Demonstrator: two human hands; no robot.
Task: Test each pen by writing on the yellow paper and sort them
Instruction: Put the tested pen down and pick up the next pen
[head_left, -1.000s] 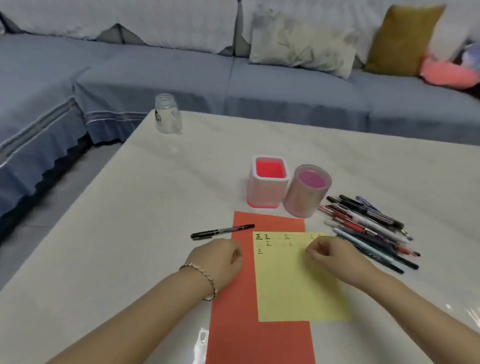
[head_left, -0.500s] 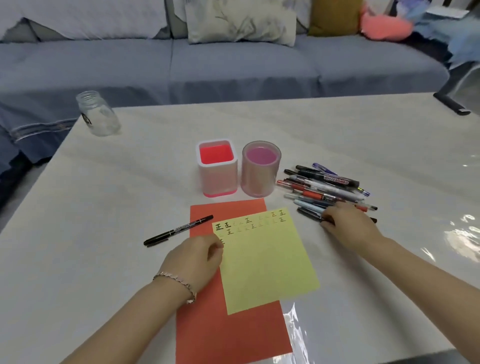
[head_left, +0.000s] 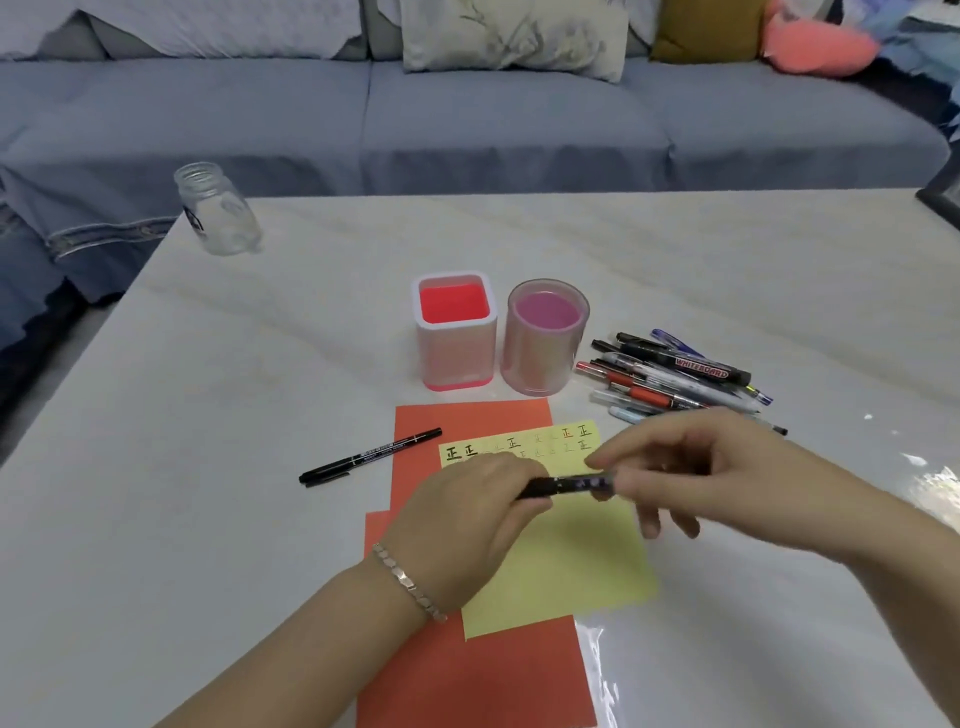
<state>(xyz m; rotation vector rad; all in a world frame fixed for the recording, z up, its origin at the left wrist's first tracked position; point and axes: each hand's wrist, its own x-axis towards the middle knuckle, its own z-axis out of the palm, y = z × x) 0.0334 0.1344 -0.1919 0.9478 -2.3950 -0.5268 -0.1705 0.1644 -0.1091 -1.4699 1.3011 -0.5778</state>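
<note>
A dark pen is held level above the yellow paper. My left hand grips its left end and my right hand pinches its right end. The paper lies on a red sheet and bears rows of written marks along its top edge. A pile of several pens lies to the right of the paper. A black marker lies alone to the left. A square red-lined holder and a round pink holder stand behind the paper, both without pens.
A clear glass jar stands at the table's far left corner. The pale marble table has a blue-grey sofa with cushions behind it. A dark object lies at the table's far right edge.
My right hand took a dark pen from the pile and brought it over the yellow paper. My left hand rose from the red sheet and gripped the pen's other end.
</note>
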